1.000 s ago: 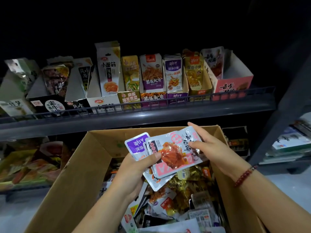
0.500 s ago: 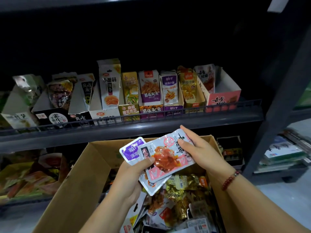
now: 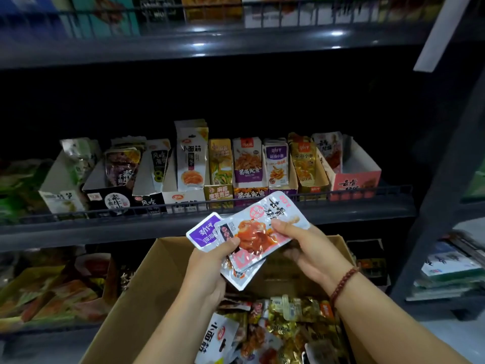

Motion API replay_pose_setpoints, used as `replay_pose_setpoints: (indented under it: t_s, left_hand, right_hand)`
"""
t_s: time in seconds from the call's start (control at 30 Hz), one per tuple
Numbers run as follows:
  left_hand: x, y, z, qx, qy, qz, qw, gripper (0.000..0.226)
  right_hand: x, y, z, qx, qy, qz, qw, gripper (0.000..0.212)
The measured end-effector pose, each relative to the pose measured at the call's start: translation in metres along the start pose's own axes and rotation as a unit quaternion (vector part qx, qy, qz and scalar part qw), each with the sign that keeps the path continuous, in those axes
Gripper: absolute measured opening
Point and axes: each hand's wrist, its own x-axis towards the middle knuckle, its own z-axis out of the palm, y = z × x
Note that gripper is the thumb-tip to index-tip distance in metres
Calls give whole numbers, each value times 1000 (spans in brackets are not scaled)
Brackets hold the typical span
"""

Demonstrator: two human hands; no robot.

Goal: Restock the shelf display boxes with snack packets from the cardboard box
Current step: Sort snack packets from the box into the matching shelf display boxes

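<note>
My left hand grips a small stack of snack packets above the open cardboard box. A purple packet sticks out at the left of the stack. On top lies a white and pink packet with a red food picture. My right hand pinches that top packet at its right edge. Several loose packets fill the box below. A row of display boxes stands on the middle shelf, the pink display box at its right end holding one upright packet.
A wire rail runs along the front of the dark metal shelf. An upper shelf carries more boxes. A lower shelf at the left holds orange packets. A second rack with stacked goods stands at the right.
The view has tilted up, so the upper shelf now shows. Both hands have risen with the packets toward the middle shelf's front rail, still holding them.
</note>
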Motion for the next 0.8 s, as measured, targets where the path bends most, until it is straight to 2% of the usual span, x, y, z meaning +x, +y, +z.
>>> replay_pose_setpoints:
  t_s: [0.23,0.53,0.67,0.8]
  left_hand:
    - [22,22,-4,26,-18,17,999,20]
    - [42,41,-24,40,9,78,996,19]
    - [48,45,-33,61,23,99,993,24]
    - [44,46,-30,106,5,108,988,23]
  right_hand:
    - [31,-14,25,-31,44,-40,998,29]
    - [64,-40,55,-100,-27,-76,992,42]
    - [73,-48,69,-123,-47,-83,988,39]
    - [76,-62,65,-154,-62,-106,980,41]
